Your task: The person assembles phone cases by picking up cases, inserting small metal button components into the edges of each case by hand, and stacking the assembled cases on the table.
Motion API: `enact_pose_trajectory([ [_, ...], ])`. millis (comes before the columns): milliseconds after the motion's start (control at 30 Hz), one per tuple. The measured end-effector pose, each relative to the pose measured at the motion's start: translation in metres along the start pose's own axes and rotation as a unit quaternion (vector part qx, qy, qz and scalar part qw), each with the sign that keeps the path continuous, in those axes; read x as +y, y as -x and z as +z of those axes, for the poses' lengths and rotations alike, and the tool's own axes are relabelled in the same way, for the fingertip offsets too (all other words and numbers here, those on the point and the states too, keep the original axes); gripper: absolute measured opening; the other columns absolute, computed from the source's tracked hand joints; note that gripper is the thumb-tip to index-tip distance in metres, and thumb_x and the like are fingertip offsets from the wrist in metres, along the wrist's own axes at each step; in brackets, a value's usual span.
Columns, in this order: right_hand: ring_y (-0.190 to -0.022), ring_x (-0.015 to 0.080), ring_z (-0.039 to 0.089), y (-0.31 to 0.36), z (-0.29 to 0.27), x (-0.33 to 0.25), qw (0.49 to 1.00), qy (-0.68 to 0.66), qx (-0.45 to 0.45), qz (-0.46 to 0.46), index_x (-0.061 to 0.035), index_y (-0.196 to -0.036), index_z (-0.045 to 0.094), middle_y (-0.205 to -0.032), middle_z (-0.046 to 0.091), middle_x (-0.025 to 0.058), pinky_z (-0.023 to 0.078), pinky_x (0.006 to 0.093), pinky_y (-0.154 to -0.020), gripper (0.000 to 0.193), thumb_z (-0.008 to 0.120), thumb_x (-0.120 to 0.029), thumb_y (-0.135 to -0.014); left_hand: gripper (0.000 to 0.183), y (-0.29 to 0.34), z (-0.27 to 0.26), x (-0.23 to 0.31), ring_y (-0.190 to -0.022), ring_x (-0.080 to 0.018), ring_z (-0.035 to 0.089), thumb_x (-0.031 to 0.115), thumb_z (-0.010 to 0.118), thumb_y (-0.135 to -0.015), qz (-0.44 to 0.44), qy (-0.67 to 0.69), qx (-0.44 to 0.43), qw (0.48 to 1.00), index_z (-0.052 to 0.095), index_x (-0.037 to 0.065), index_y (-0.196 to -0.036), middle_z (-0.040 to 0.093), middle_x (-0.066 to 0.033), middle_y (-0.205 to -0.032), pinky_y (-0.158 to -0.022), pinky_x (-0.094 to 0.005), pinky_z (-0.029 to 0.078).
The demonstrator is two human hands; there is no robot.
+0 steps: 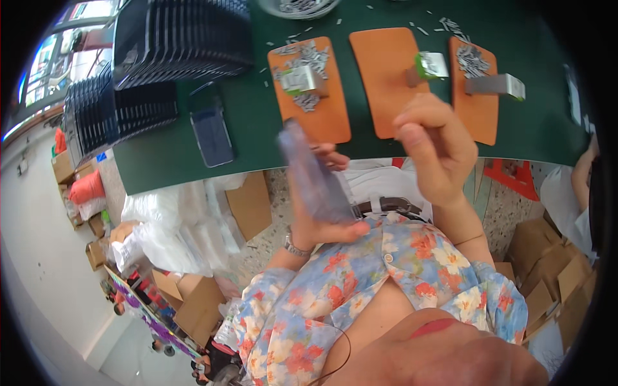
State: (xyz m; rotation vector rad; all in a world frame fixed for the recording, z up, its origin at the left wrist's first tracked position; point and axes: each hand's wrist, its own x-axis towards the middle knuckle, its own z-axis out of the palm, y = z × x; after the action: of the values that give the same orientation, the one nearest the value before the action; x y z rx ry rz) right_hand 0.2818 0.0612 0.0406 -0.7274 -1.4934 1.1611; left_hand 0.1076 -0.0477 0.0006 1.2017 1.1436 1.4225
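Note:
My left hand (pixel 310 233) is wrapped around a translucent bluish, rectangular plastic case (pixel 314 177), held tilted above the table's near edge. Its thumb lies under the lower end, fingertips showing past the far side; motion blurs the case. To its right my right hand (pixel 444 148) is raised before the middle orange board (pixel 376 83), thumb and forefinger brought together. Whatever sits between those fingertips, if anything, is too small to make out. A similar clear case (pixel 212 138) lies on the green table (pixel 251 138) to the left.
Tall stacks of dark plastic cases (pixel 180 48) stand at the far left. Small grey pieces (pixel 312 61) and a small box (pixel 302 80) lie on the left orange board (pixel 338 122). The right board (pixel 476 122) bears more pieces and a grey box (pixel 496 85). A co-worker's arm (pixel 582 170) shows at right.

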Motion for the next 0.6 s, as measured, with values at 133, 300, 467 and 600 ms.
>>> enact_pose_trajectory([
  [133,-0.082,0.0053,0.056,-0.001,-0.051,0.008,0.986,0.032,0.15,0.066,0.0012,-0.1,0.062,-0.093,0.062,0.0015,0.045,0.0188,-0.072,0.009,0.06,-0.003,-0.093,0.108,-0.011,0.048,-0.017,-0.113,-0.0239,0.051,0.035,0.089,-0.06,-0.077,0.037,-0.067,0.994,0.027,0.001,-0.141,0.039,-0.0128,-0.132,-0.093,-0.0381,0.046],
  [300,-0.082,0.0056,0.056,-0.025,-0.101,0.021,0.988,0.07,0.124,0.061,0.0012,-0.101,0.059,-0.093,0.062,0.0016,0.045,0.0198,-0.072,0.011,0.061,-0.004,-0.092,0.122,-0.043,0.089,-0.022,-0.112,-0.022,0.053,0.044,0.088,-0.061,-0.093,0.145,-0.057,0.983,0.016,0.002,-0.15,0.037,-0.0114,-0.135,-0.091,-0.0356,0.049],
  [467,-0.082,0.0081,0.055,-0.069,-0.119,0.02,0.989,0.119,-0.093,0.002,0.003,-0.102,0.066,-0.096,0.06,0.0029,0.042,0.0212,-0.071,0.015,0.057,-0.005,-0.094,0.13,-0.088,0.105,-0.006,-0.111,-0.0211,0.053,0.051,0.089,-0.058,-0.106,0.227,-0.022,0.968,0.013,0.001,-0.151,0.035,-0.0125,-0.14,-0.089,-0.0347,0.05],
  [600,-0.081,0.0086,0.055,-0.078,-0.12,0.014,0.979,0.165,-0.115,0.017,0.0029,-0.1,0.066,-0.092,0.059,0.003,0.042,0.0217,-0.069,0.014,0.057,-0.005,-0.093,0.129,-0.112,0.105,-0.011,-0.108,-0.0207,0.054,0.052,0.087,-0.058,-0.027,0.195,-0.044,0.98,0.014,-0.001,-0.15,0.034,-0.0156,-0.145,-0.087,-0.0337,0.05],
])
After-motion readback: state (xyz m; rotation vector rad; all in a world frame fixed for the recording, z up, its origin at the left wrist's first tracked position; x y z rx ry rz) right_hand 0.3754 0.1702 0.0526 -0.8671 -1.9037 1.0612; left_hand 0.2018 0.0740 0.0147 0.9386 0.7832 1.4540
